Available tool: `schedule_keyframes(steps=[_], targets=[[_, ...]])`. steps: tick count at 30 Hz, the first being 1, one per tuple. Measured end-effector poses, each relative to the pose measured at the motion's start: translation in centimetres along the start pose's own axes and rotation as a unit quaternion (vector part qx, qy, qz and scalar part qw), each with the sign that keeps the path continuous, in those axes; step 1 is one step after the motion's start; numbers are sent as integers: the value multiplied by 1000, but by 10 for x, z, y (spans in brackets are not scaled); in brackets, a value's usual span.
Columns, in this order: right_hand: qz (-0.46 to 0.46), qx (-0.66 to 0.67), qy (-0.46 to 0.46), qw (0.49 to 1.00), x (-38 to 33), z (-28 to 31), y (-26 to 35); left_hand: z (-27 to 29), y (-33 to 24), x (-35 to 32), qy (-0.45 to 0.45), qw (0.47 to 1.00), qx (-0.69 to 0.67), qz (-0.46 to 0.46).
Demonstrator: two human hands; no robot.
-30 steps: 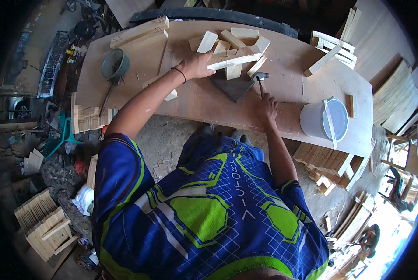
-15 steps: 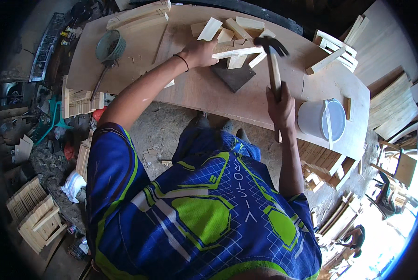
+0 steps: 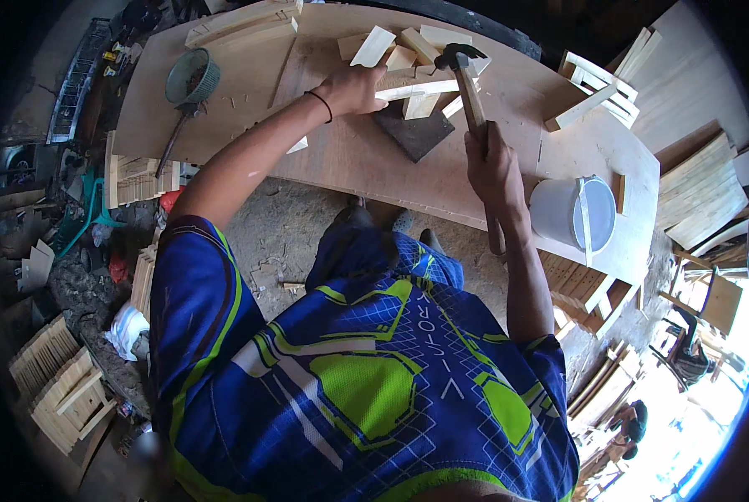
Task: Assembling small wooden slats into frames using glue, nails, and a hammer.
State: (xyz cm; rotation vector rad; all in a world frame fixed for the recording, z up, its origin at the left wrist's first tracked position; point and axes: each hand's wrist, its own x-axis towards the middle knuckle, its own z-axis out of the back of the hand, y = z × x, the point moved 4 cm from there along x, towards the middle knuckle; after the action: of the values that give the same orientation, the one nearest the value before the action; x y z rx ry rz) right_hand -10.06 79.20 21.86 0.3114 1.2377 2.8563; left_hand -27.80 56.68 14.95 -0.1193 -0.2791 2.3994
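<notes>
My right hand (image 3: 495,171) is wrapped around the wooden handle of a claw hammer (image 3: 472,105). The hammer's dark head is over the right end of a pale wooden piece (image 3: 416,89); I cannot tell whether it touches. At the left end of that piece, my left hand (image 3: 353,89) grips the wood, its fingertips partly hidden. Thin nails seem to stand up from the piece, too small to make out well. Beneath lies a dark square slab (image 3: 416,135). Several short wooden blocks (image 3: 374,46) are bunched just behind.
A green basket (image 3: 193,79) of small dark bits stands left on the plywood table (image 3: 341,159). To the right are a white bucket (image 3: 565,213) and a slatted wooden frame (image 3: 596,96). Nailed strips (image 3: 245,23) lie at the back left. A person (image 3: 629,431) is far right.
The hammer has swung left and away from me, its head now over the wooden piece. My left hand keeps its grip on the wood. The whole view has shifted slightly.
</notes>
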Motion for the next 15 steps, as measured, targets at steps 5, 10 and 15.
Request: schedule_keyframes(steps=[5,10,15], targets=[[-31,31,-5,999,-1,4,9,5,-1,-2,-12,999,-35,-23],[-14,18,0,1000,0,4,11,-1,4,-1,-11,999,-23,-25],[-11,-1,14,1000,3,1,6,4,-1,0,-7,1000,-5,-9]])
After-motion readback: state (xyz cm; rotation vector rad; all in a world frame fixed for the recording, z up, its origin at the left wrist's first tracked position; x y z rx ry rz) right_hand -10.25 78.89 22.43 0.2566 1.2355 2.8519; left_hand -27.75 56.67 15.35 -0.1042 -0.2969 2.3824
